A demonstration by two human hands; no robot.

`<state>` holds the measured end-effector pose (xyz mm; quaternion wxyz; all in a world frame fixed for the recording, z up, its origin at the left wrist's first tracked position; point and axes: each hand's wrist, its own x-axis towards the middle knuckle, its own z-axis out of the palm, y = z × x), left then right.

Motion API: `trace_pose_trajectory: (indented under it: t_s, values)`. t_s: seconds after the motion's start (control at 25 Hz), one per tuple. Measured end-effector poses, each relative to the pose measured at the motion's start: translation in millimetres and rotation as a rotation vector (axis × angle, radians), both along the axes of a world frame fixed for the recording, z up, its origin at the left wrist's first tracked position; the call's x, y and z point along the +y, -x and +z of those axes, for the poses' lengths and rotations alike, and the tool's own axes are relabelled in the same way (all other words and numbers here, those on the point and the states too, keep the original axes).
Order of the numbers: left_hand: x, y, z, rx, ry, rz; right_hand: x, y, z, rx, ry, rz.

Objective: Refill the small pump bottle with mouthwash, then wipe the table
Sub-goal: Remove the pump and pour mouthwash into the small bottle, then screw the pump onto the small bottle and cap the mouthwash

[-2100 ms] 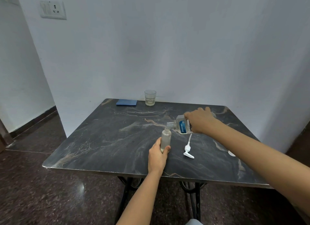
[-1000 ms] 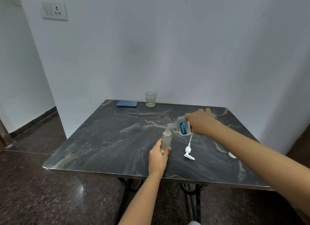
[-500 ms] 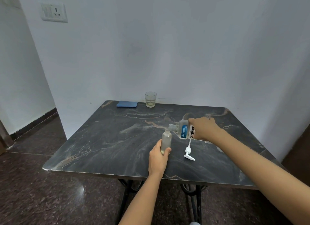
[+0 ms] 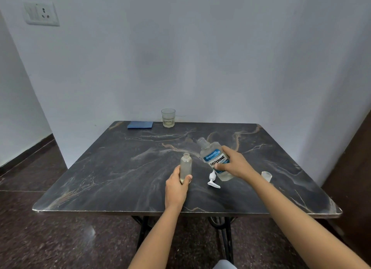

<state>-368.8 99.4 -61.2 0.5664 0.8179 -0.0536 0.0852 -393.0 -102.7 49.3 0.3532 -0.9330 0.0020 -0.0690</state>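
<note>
The left hand (image 4: 176, 185) grips the small open bottle (image 4: 185, 167) upright mid-bench (image 4: 112, 168); the right hand (image 4: 233, 164) grips the uncapped mouthwash (image 4: 214, 158), nearly upright. Pouring looks finished or paused. Next, probably refit the pump (image 4: 212, 179) lying between them.

Your two forearms are bare from the lower frame edge up to the dark marble-patterned table (image 4: 124, 168); no sleeve reaches into view. Your left hand (image 4: 176, 185) and right hand (image 4: 234, 165) carry no glove, ring or watch. A pale grey scrap of clothing (image 4: 223, 265) shows below the table's near edge.
</note>
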Motion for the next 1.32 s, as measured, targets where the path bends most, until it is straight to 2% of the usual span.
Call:
trace_pose_trajectory:
  t_s: [0.16, 0.32, 0.6, 0.72, 0.84, 0.92, 0.96, 1.04, 1.08, 1.12, 1.16, 1.24, 1.32]
  values:
    - [0, -2, -3, -0.004, 0.019, -0.007, -21, 2, -18, -0.072, -0.398, -0.061]
    - [1, -1, -1, -0.002, 0.041, -0.010, -42, 4, -34, -0.139, -0.646, -0.134]
    - [1, -1, -1, 0.015, 0.052, -0.012, -64, 2, -56, -0.130, -0.771, -0.189]
    - [1, 1, 1, 0.018, 0.054, -0.013, -67, 0, -63, -0.092, -0.749, -0.191]
    - [0, -1, -1, 0.030, 0.049, -0.010, -64, 5, -62, -0.038, -0.638, -0.206]
    - [0, 0, 0, 0.032, 0.039, -0.009, -56, 15, -59, -0.099, -0.489, -0.318]
    - [0, 0, 0, 0.032, 0.038, -0.010, -51, 23, -58, -0.200, -0.379, -0.410]
    - [0, -1, -1, 0.035, 0.039, -0.011, -38, 38, -62, -0.539, -0.146, -0.531]
    - [0, 0, -1, 0.041, 0.035, -0.008, -31, 42, -65, -0.679, -0.027, -0.484]
    - [1, 0, -1, 0.044, 0.029, -0.003, -22, 43, -66, -0.717, 0.103, -0.350]
    - [1, -1, -1, 0.051, 0.026, 0.002, -14, 40, -66, -0.663, 0.241, -0.166]
    - [1, 0, -2, 0.050, 0.024, -0.004, -3, 24, -65, -0.436, 0.567, 0.136]
    - [0, 1, 0, 0.037, 0.021, -0.005, 4, 4, -61, -0.284, 0.806, 0.228]
